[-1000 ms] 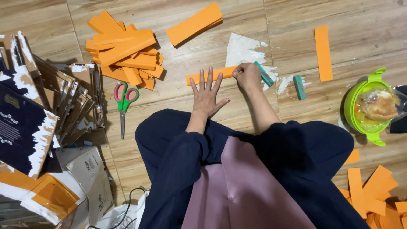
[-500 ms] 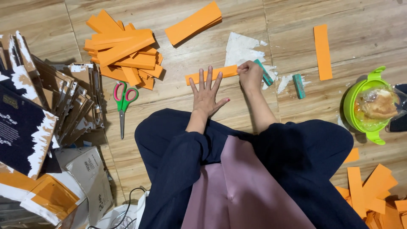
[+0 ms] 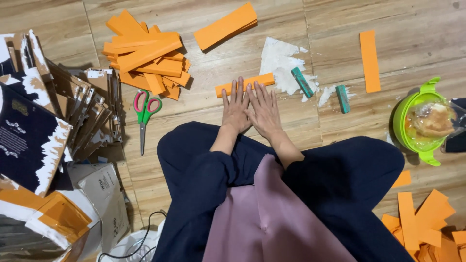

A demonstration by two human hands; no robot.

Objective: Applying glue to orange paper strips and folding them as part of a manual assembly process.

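Both hands are laid flat on the wooden floor (image 3: 340, 19), side by side and touching along the thumbs. The left hand (image 3: 236, 107) is spread open, fingers straight and slightly fanned, palm down. The right hand (image 3: 263, 109) is likewise open and flat, fingers extended. Nothing is gripped by either hand.

An orange paper strip (image 3: 252, 82) is pressed under the fingertips of both hands. It lies crosswise just beyond the knuckles, tilted a little, its far-right end sticking out past the right hand, its left end showing beside the left hand's little finger.

Just beyond the right hand, a torn white sheet (image 3: 279, 60) is seen on the floor, with a green stick (image 3: 302, 82) lying partly on its edge. A second green stick (image 3: 342, 98) is found further to the right, near a smaller white scrap. A long single orange strip (image 3: 370, 61) is placed well to the right.

To the left of the left hand, red-and-green scissors (image 3: 144, 114) are laid closed, blades pointing toward the person. Beyond them a heap of orange strips (image 3: 145, 58) is piled. A short stack of orange strips (image 3: 225, 26) is set well ahead of both hands.

A green bowl (image 3: 405, 121) holding a bagged item is placed far right. Torn cardboard boxes (image 3: 43, 111) are stacked far left. More orange offcuts (image 3: 422, 218) are scattered by the right knee.
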